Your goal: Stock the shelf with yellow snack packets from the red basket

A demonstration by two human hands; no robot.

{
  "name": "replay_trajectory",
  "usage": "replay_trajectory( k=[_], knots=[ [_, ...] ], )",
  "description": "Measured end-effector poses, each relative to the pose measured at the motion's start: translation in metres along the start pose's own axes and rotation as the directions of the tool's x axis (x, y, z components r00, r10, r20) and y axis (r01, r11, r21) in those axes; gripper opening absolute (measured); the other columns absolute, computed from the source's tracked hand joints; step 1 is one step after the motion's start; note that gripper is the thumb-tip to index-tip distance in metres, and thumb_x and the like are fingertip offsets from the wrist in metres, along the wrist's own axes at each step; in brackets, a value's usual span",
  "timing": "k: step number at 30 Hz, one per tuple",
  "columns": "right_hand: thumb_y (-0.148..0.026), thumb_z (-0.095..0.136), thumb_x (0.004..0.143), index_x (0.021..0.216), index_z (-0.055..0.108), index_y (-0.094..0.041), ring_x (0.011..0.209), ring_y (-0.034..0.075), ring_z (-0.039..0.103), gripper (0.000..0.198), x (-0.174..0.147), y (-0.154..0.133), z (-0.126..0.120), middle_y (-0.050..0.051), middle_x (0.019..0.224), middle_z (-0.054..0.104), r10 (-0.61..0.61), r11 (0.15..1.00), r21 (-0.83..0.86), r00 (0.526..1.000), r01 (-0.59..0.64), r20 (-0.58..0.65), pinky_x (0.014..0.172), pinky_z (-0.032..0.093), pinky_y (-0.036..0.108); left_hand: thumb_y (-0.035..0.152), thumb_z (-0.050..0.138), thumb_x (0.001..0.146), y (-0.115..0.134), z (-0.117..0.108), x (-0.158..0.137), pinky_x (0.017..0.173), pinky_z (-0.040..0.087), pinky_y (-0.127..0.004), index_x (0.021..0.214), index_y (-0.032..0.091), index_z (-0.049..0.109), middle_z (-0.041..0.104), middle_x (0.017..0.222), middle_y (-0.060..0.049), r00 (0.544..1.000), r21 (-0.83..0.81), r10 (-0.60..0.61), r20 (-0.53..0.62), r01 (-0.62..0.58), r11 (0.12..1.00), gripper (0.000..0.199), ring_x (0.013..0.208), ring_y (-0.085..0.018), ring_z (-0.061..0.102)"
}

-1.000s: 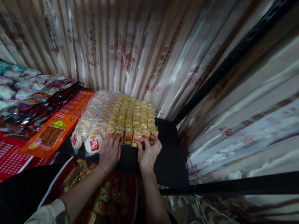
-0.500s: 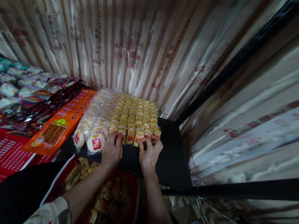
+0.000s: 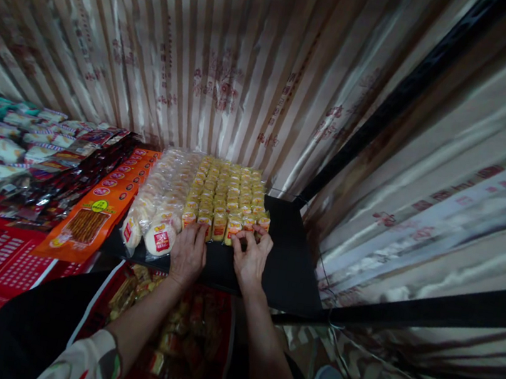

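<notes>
Small yellow-wrapped snack packets (image 3: 224, 195) stand in tight rows on a black shelf (image 3: 292, 265). My left hand (image 3: 189, 251) is at the left part of the front row, its fingers closed against the packets there. At the right end of the same row, my right hand (image 3: 251, 257) has its thumb and fingers bent round the front packets. Two upright packets with red labels show between the hands. Left of the yellow rows are clear-wrapped round white crackers (image 3: 162, 239). My fingers hide the lower faces of the packets they touch.
An orange bag of stick snacks (image 3: 95, 210) lies left of the crackers, beside dark red packets (image 3: 69, 178) and white packets (image 3: 10, 151). Below the shelf is an opened red bag (image 3: 227, 350) of snacks. A black post (image 3: 361, 130) and pleated curtain (image 3: 228, 34) stand behind.
The view has shifted slightly, so everything sits a little further left. Both hands stay at the front row of yellow packets, with hardly any movement.
</notes>
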State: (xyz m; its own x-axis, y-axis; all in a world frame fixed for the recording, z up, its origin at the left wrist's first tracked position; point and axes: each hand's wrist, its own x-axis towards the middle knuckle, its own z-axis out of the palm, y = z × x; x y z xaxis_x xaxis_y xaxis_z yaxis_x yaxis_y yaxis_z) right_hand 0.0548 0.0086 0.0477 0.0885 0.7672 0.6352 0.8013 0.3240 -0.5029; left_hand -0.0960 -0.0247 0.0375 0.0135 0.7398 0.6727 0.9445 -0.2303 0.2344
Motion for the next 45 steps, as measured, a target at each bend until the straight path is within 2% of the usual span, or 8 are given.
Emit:
replay_trajectory(
  k=[11,18,23,27,30,35,40,45],
  knots=[
    [-0.025,0.055,0.083,0.085,0.067,-0.021,0.092,0.020,0.048,0.012,-0.001,-0.007,-0.008,0.007,0.094,0.052,-0.048,0.998,0.030,0.999,0.048,-0.005,0.081,0.046,0.034,0.010,0.045,0.078,0.002,-0.002,0.001,0.090,0.042,-0.039,0.120,0.010,0.049,0.056,0.110,-0.015,1.000,-0.003,-0.008,0.018,0.008,1.000,0.042,0.105,-0.026,0.050],
    [-0.019,0.043,0.088,0.116,0.060,-0.018,0.106,0.019,0.056,0.032,-0.015,-0.028,0.003,0.011,0.113,0.060,-0.227,0.967,0.165,0.953,0.196,0.199,0.092,0.049,0.035,0.012,0.044,0.080,-0.002,0.002,-0.001,0.089,0.042,-0.039,0.120,0.009,0.049,0.056,0.110,-0.017,1.000,0.002,0.006,0.012,-0.006,1.000,0.041,0.106,-0.026,0.051],
    [-0.013,0.038,0.087,0.118,0.059,-0.016,0.110,0.020,0.057,0.038,-0.019,-0.031,0.017,0.011,0.117,0.061,-0.210,0.971,0.175,0.939,0.166,0.273,0.095,0.049,0.036,0.012,0.044,0.078,-0.002,0.002,-0.001,0.088,0.042,-0.040,0.120,0.008,0.050,0.057,0.109,-0.017,1.000,0.010,0.019,0.000,-0.019,1.000,0.042,0.104,-0.026,0.051],
    [-0.014,0.039,0.087,0.115,0.061,-0.015,0.108,0.018,0.058,0.035,-0.016,-0.032,0.008,0.011,0.114,0.063,-0.225,0.967,0.184,0.932,0.177,0.285,0.094,0.049,0.033,0.011,0.045,0.077,-0.001,0.000,0.000,0.087,0.042,-0.039,0.119,0.008,0.051,0.057,0.108,-0.017,0.999,0.032,0.034,-0.016,-0.034,0.999,0.042,0.105,-0.026,0.051],
    [-0.017,0.042,0.088,0.108,0.065,-0.018,0.099,0.017,0.061,0.031,-0.013,-0.031,-0.008,0.008,0.103,0.067,-0.189,0.979,0.120,0.960,0.167,0.208,0.090,0.050,0.031,0.010,0.045,0.076,-0.001,-0.001,0.000,0.086,0.043,-0.039,0.120,0.009,0.050,0.057,0.108,-0.017,0.999,0.028,0.033,0.001,-0.033,0.999,0.044,0.104,-0.026,0.051],
    [-0.023,0.048,0.086,0.102,0.068,-0.024,0.085,0.015,0.062,0.026,-0.009,-0.017,-0.025,0.006,0.099,0.064,-0.011,0.999,-0.043,0.996,0.015,0.084,0.075,0.052,0.026,0.010,0.046,0.076,0.001,-0.003,0.001,0.087,0.042,-0.040,0.121,0.010,0.050,0.057,0.109,-0.017,0.999,0.029,0.021,0.040,-0.022,0.999,0.046,0.104,-0.027,0.051],
    [-0.022,0.047,0.086,0.107,0.066,-0.025,0.080,0.013,0.061,0.029,-0.009,-0.014,-0.016,0.006,0.107,0.059,-0.051,0.998,0.032,0.986,0.047,0.159,0.074,0.052,0.026,0.009,0.046,0.075,0.001,-0.004,0.000,0.089,0.042,-0.040,0.122,0.008,0.048,0.056,0.109,-0.017,0.999,0.046,0.025,0.040,-0.027,0.999,0.047,0.105,-0.027,0.050],
    [-0.019,0.044,0.085,0.106,0.066,-0.020,0.085,0.015,0.060,0.030,-0.009,-0.017,-0.010,0.008,0.106,0.059,-0.040,0.996,0.079,0.989,0.029,0.144,0.080,0.052,0.027,0.010,0.046,0.076,0.000,-0.004,-0.001,0.087,0.042,-0.039,0.122,0.009,0.048,0.056,0.110,-0.017,0.998,0.057,0.022,0.051,-0.025,0.998,0.046,0.104,-0.027,0.050]
  ],
)
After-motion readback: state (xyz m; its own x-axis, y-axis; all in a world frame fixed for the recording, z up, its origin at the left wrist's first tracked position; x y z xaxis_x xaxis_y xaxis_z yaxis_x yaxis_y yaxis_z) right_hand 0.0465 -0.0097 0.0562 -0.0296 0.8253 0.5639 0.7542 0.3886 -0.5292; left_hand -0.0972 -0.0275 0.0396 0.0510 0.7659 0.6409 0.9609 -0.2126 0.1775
